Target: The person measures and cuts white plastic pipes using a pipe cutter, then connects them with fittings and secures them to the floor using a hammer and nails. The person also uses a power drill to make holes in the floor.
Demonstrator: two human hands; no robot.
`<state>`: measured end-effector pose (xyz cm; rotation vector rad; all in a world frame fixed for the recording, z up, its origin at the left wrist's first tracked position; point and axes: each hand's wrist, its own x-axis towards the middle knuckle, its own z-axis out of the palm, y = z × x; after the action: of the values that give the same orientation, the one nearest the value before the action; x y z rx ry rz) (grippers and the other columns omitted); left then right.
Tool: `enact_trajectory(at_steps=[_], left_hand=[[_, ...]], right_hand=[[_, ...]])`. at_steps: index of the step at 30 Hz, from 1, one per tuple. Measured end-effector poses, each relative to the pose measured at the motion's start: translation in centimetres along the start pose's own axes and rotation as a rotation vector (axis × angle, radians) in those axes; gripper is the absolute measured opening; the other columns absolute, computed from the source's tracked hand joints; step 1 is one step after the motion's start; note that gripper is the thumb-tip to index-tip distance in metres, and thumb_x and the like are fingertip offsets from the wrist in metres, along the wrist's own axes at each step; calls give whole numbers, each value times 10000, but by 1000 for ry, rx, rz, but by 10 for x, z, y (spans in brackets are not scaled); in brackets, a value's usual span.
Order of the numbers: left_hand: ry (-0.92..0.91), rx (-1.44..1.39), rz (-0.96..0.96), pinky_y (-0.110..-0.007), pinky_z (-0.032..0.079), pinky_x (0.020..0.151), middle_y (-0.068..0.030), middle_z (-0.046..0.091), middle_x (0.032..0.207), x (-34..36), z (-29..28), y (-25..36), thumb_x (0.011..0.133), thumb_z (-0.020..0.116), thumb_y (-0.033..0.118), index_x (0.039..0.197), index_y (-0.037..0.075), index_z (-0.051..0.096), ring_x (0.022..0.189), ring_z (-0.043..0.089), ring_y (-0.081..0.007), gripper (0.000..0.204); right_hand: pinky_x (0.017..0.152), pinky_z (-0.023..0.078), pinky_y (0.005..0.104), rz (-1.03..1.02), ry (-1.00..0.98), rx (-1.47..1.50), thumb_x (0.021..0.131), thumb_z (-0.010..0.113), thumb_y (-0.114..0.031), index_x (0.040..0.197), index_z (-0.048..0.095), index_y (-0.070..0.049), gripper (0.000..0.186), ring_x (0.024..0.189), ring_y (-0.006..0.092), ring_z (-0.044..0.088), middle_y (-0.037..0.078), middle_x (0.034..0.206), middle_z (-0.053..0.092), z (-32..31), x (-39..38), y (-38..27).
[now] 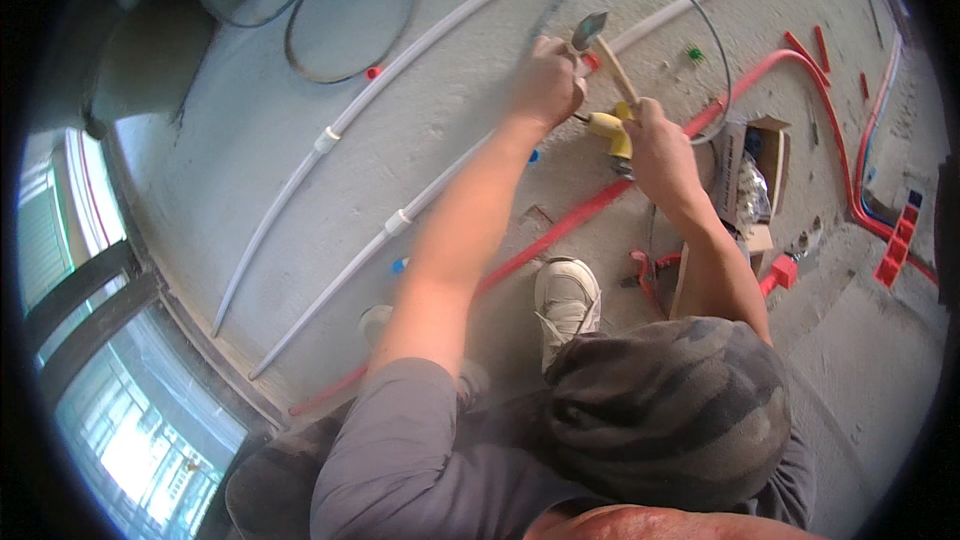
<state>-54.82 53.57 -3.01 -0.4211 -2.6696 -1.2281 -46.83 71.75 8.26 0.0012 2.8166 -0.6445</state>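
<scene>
My right hand (pixel 657 148) is wrapped round the wooden handle of a hammer (pixel 616 70); its dark metal head (pixel 590 31) is up beside my other hand. My left hand (pixel 548 88) is closed at a white pipe (pixel 690 5) on the concrete floor, with its fingertips at a small red pipe clip (pixel 590 63). The fingers partly hide the clip. A yellow power drill (pixel 612 130) with a thin dark bit lies just below the hammer, partly behind my right hand.
Another white pipe (pixel 400 65) curves across the left, and a red pipe (pixel 560 230) crosses near my white shoe (pixel 568 300). An open cardboard box (pixel 770 155) holds a clear bag. Red-handled pliers (pixel 645 275), a red level (pixel 900 240), a green clip (pixel 695 55) and a looping cable (pixel 715 30) lie around.
</scene>
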Motion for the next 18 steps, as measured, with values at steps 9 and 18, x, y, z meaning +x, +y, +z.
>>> enact_trajectory(at_steps=[9,18], left_hand=[[-91,197,94,-444,536,995,-133,718,1054,-1,9,-7,854,713,135,871,4,754,1103,647,-335,138],[-16,56,-34,-437,544,981,-133,706,1070,-6,4,-1,838,752,177,878,26,768,1151,624,-343,157]], right_hand=[[783,527,607,-27,73,174,1079,589,-206,1199,532,-39,214,934,543,691,304,940,725,10,2,9],[789,497,638,-70,124,192,1075,585,-203,1180,483,-20,234,917,567,664,332,924,700,-1,2,15]])
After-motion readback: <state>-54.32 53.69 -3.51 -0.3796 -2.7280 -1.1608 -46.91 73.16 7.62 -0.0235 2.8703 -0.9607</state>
